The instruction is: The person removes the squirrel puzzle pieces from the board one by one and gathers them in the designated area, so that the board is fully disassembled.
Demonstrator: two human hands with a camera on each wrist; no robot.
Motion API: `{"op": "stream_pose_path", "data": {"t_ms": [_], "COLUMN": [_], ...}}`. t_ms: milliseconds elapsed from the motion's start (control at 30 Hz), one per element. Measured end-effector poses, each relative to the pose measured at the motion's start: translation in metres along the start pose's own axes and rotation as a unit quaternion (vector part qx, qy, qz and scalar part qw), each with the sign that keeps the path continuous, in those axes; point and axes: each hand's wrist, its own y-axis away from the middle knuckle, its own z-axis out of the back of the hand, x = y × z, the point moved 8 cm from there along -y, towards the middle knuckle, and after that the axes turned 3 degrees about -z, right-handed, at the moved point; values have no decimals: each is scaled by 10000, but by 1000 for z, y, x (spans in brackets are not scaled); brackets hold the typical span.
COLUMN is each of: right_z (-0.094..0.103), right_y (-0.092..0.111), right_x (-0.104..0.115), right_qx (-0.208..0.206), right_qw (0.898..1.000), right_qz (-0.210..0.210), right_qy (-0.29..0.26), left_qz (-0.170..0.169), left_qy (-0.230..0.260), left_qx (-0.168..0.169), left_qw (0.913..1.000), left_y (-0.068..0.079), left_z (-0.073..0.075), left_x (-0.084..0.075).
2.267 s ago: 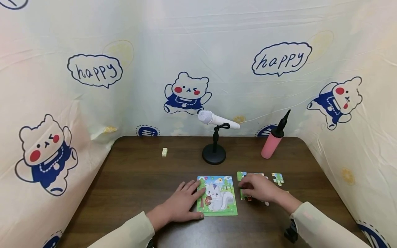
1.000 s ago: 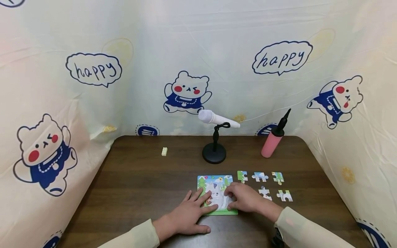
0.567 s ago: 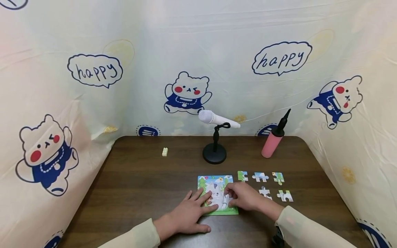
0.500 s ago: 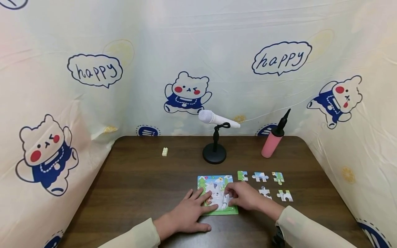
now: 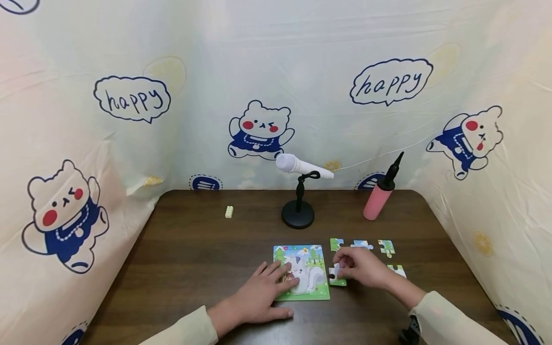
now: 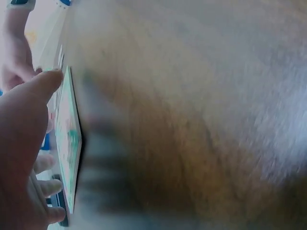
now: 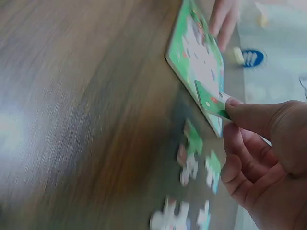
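printed cloth backs a dark table. a brick lies at ten o'clock from the puzzle; the left hand rests spread on the puzzle; the mic stands at twelve; at three, the right hand pinches a piece; the pump stands near two.

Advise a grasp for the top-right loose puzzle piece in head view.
I'd pinch the top-right puzzle piece by opposite edges, coming from above: it's thin, lies flat on the table, and sits apart from the neighbouring pieces.
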Motion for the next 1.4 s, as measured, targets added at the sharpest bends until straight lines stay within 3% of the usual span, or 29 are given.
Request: {"op": "stream_pose_path", "data": {"t_ms": [233, 467, 833, 1133, 1400], "right_z": [30, 43, 53, 49, 46], "right_y": [32, 66, 104, 115, 115], "right_x": [-31, -62, -94, -118, -118], "right_qx": [2, 170, -254, -263, -361], "right_qw": [9994, 9981, 9990, 9978, 9979], "right_qz": [-295, -501, -76, -605, -468], "right_qy": [-170, -304, -370, 57, 252], "left_qz": [751, 986, 1029, 1109, 1105], "left_qy": [20, 102, -14, 9, 50], "left_qx": [-462, -19, 131, 147, 151], "left_qw": [9961, 9951, 9946, 9937, 9938], "left_y": [-4, -1, -2, 0, 0], "left_z": [13, 4, -3, -3, -2], "left_x": [29, 52, 54, 54, 53]}}
